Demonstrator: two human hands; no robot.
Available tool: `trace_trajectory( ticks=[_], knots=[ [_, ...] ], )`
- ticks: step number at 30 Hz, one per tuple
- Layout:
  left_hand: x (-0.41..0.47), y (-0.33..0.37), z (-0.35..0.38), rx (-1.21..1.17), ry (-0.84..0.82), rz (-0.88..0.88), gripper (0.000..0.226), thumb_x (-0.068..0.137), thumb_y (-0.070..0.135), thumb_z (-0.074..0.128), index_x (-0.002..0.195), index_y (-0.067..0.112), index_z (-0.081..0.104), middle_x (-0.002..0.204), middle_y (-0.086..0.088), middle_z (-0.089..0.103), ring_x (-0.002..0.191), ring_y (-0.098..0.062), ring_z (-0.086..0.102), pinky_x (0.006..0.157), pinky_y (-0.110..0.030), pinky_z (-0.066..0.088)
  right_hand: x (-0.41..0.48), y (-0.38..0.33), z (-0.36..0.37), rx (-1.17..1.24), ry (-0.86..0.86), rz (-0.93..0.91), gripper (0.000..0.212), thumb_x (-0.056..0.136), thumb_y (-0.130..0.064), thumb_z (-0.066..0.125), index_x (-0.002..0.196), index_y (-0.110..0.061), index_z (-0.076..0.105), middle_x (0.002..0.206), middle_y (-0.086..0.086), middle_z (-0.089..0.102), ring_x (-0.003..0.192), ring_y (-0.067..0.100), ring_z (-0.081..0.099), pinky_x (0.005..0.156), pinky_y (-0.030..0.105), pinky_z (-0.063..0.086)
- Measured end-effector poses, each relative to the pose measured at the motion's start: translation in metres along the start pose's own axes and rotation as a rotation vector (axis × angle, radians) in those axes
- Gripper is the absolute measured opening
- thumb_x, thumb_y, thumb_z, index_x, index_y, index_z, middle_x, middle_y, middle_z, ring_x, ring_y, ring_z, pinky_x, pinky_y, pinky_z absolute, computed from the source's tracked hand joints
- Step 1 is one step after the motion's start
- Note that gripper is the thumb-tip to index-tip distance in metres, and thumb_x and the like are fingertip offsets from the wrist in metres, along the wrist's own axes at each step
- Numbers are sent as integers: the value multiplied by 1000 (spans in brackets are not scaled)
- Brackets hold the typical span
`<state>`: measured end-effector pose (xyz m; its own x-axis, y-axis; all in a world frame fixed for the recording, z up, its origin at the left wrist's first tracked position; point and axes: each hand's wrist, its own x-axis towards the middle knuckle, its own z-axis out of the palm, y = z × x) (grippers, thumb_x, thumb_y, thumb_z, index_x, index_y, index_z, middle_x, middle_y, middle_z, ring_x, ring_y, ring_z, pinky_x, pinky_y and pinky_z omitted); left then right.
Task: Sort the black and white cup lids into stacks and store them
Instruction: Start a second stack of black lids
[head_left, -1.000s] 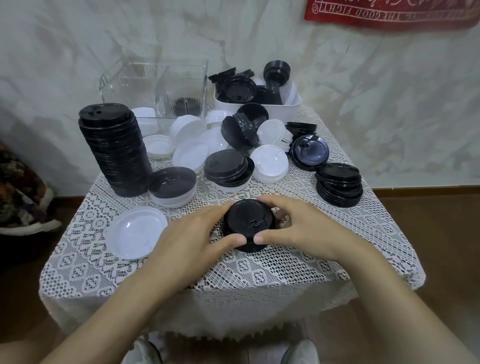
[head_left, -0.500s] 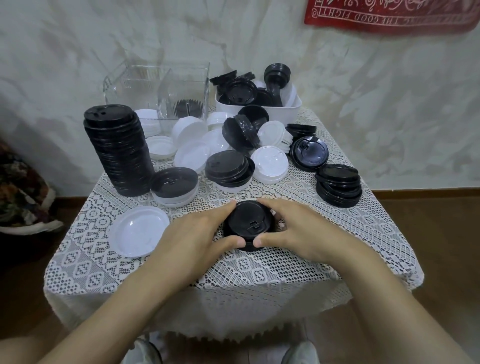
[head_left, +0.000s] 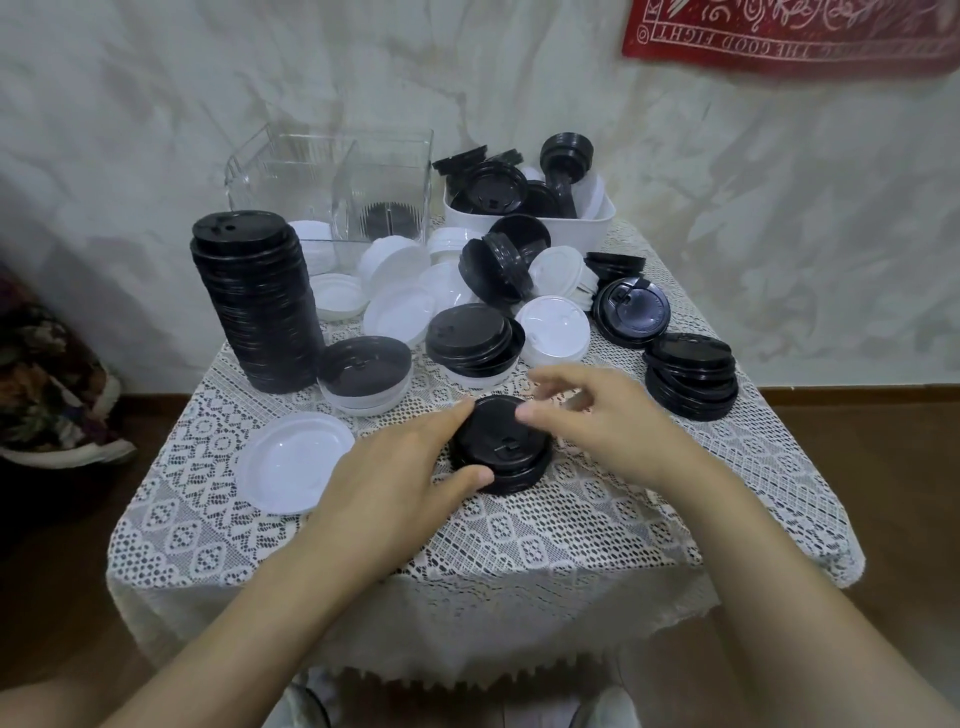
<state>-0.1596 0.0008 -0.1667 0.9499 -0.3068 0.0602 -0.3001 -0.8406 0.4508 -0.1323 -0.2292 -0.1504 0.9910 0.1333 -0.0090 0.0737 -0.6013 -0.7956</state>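
A small stack of black lids sits on the lace tablecloth in front of me. My left hand grips its left side, thumb at the front rim, fingers at the back. Just right of the stack, my right hand hovers with its fingers spread and blurred, holding nothing. A tall stack of black lids stands at the left. Loose black and white lids lie scattered across the middle of the table.
A clear plastic box and a white tub full of black lids stand at the back by the wall. Another black stack is at the right, and a single white lid lies at the front left. The table edge is close to me.
My right hand has let go of the small black stack and lifted up to the right. My left hand still holds the stack. The camera has moved slightly.
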Motion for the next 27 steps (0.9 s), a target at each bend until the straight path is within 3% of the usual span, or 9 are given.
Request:
trace_trajectory(
  ticks=[3, 5, 7, 9, 14, 19, 21, 24, 27],
  knots=[
    [0, 0, 1, -9, 1, 11, 78, 91, 67, 59, 159, 46, 27, 139, 17, 59, 116, -13, 57, 77, -27, 38, 21, -9, 4, -39, 275, -126, 31, 90, -46, 75, 119, -35, 71, 110, -19, 69, 96, 8, 63, 89, 33, 51],
    [-1, 1, 3, -1, 12, 18, 82, 88, 70, 61, 159, 46, 27, 144, 21, 56, 116, -11, 57, 76, -26, 37, 35, -19, 11, -156, 343, -195, 41, 91, -48, 74, 128, -32, 68, 125, -15, 66, 114, 11, 58, 99, 32, 44],
    [-1, 2, 4, -10, 21, 15, 82, 87, 70, 62, 158, 46, 29, 140, 21, 58, 115, -11, 56, 74, -25, 35, 49, -25, 21, -289, 298, -219, 57, 88, -56, 72, 138, -30, 62, 138, -10, 62, 132, 18, 48, 110, 34, 37],
    [-1, 2, 5, -28, 21, 6, 82, 87, 70, 63, 158, 46, 31, 134, 18, 61, 112, -10, 56, 69, -22, 33, 60, -25, 29, -344, 238, -191, 63, 86, -59, 71, 141, -29, 61, 138, -8, 63, 134, 22, 48, 113, 41, 40],
    [-3, 5, 1, -80, 22, -19, 82, 85, 66, 68, 156, 48, 31, 106, 14, 64, 86, -5, 51, 56, -12, 27, 55, -27, 22, -245, 305, -211, 36, 93, -37, 72, 128, -27, 71, 121, -5, 71, 116, 13, 60, 92, 26, 40],
    [-3, 7, 0, -55, 5, -46, 84, 87, 66, 67, 158, 43, 30, 128, 12, 64, 112, -14, 57, 69, -26, 34, 47, -23, 22, -269, 204, -221, 48, 91, -48, 72, 136, -33, 64, 129, -9, 66, 121, 11, 55, 92, 27, 37],
    [-4, 9, 0, -57, 1, -43, 81, 87, 65, 67, 157, 42, 34, 122, 20, 63, 108, -12, 56, 74, -27, 36, 51, -22, 26, -295, 158, -213, 51, 90, -51, 72, 138, -39, 61, 128, -8, 65, 122, 13, 54, 91, 28, 37],
    [-5, 10, -1, -54, -8, -42, 77, 87, 65, 67, 155, 44, 35, 111, 21, 58, 93, -5, 46, 70, -26, 34, 58, -21, 32, -284, 139, -188, 53, 86, -57, 72, 135, -43, 59, 133, -7, 63, 133, 16, 50, 104, 35, 42],
    [-5, 10, -2, -67, -8, -45, 79, 87, 65, 67, 156, 45, 34, 114, 17, 60, 97, -9, 51, 66, -22, 32, 64, -22, 38, -253, 173, -171, 40, 84, -53, 74, 121, -42, 65, 120, -11, 68, 130, 16, 53, 106, 41, 46]
  ],
)
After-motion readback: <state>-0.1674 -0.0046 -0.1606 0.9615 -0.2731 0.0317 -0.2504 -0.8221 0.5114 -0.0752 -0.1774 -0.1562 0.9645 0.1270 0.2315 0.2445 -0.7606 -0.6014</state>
